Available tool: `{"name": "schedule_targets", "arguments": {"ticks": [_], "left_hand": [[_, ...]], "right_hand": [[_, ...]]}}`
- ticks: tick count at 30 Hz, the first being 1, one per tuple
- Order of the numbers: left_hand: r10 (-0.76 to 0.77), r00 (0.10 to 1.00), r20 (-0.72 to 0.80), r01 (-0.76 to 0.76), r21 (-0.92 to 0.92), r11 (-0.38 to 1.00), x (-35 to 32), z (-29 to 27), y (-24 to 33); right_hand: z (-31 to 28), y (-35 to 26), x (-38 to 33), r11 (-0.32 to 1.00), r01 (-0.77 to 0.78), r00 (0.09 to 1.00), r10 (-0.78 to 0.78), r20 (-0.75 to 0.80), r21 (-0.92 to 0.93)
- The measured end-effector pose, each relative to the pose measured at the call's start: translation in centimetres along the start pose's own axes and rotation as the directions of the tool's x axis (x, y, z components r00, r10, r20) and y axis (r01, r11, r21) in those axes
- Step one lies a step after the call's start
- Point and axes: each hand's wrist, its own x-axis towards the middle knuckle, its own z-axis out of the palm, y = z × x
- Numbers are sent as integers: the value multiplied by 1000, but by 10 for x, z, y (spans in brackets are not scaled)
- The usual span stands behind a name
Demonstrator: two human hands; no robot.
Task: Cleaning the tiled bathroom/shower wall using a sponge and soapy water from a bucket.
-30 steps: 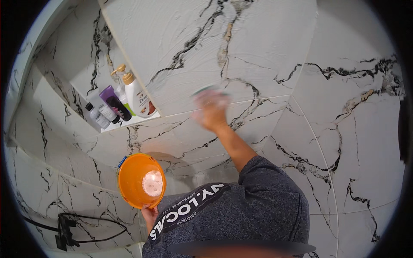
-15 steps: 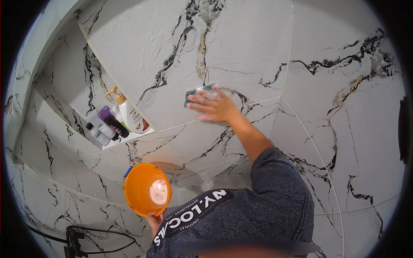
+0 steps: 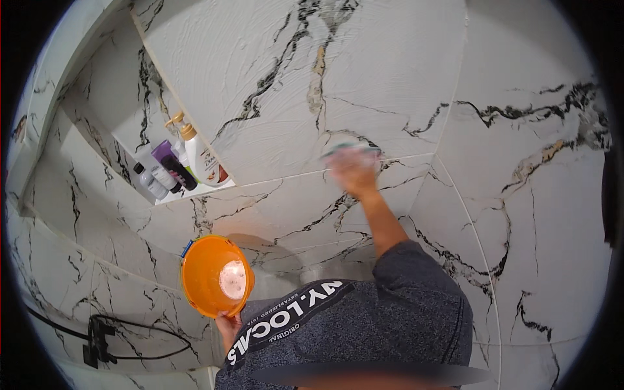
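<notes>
My right hand (image 3: 353, 174) presses a green scouring pad (image 3: 344, 149) against the white marble-look tile wall (image 3: 390, 58), just above a horizontal joint. Motion smears its fingers and the pad. White streaky suds cover the tile above the pad. Below and to the left, my left hand (image 3: 227, 323) grips an orange bucket (image 3: 199, 279) at its near rim. The bucket is tilted so that its inside faces me, with pale foamy liquid (image 3: 233, 279) in it. Most of the left fingers are hidden behind the bucket.
A wall niche (image 3: 97, 84) at the left holds several toiletries, among them a white pump bottle (image 3: 198, 153), a purple tube (image 3: 162, 151) and a small grey bottle (image 3: 151, 182). A black fixture with a hose (image 3: 99, 341) is at the lower left. A wall corner runs down at the right.
My right hand has swept the scouring pad to the right and slightly down along the wall. The bucket in my left hand has shifted slightly left and up in the view.
</notes>
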Motion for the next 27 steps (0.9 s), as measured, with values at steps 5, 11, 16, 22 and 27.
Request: {"name": "schedule_targets", "arguments": {"ticks": [5,11,16,22,27], "left_hand": [[31,999,35,-31,-4,1000,5,-29,-9],[66,995,-76,-69,-37,997,-18,13,-15],[71,979,-192,-91,-98,991,-37,15,-21],[39,977,-212,-75,-167,983,-45,5,-32],[92,967,-238,-127,-136,983,-60,11,-31]], "right_hand": [[-3,13,1,493,-826,459,870,-182,273],[19,-70,-52,974,169,960,-198,199,152],[5,-5,-90,626,-772,636,761,131,109],[20,-91,40,880,-453,890,436,134,147],[39,-151,-40,929,293,925,-335,180,225]]}}
